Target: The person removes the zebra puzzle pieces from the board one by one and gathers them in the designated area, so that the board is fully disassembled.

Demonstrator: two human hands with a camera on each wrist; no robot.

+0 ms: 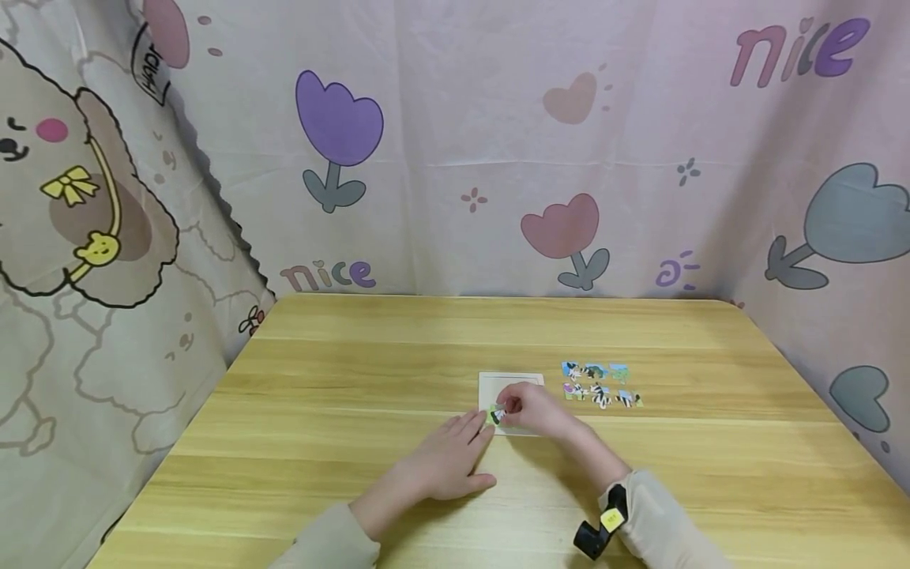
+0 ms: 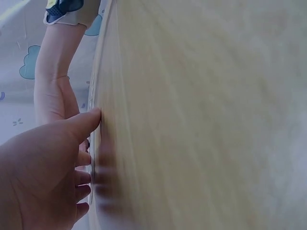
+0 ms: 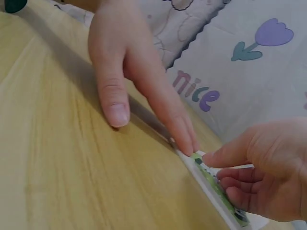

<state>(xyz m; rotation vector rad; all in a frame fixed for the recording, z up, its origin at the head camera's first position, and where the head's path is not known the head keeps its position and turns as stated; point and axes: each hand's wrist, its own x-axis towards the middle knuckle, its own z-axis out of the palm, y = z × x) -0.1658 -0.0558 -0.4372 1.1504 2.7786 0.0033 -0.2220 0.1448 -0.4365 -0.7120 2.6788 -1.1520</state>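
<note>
A white puzzle board (image 1: 486,385) with a thin frame line lies on the wooden table. Over it, my right hand (image 1: 535,409) pinches a puzzle piece (image 1: 495,416) with green, black and white print, low against the board's near left part. In the right wrist view, green printed pieces (image 3: 216,186) run along the board's edge under that hand's thumb and curled fingers. My left hand (image 1: 449,458) rests palm down, its fingers extended and touching the board's left edge beside the piece. The right fingers hide part of the print.
To the right of the board, loose puzzle pieces (image 1: 600,393) with zebra-like stripes, blue and green lie in two rows. A printed curtain (image 1: 441,142) hangs behind the wooden table (image 1: 341,379) and along its sides. A black wrist camera (image 1: 600,525) sits on the right forearm.
</note>
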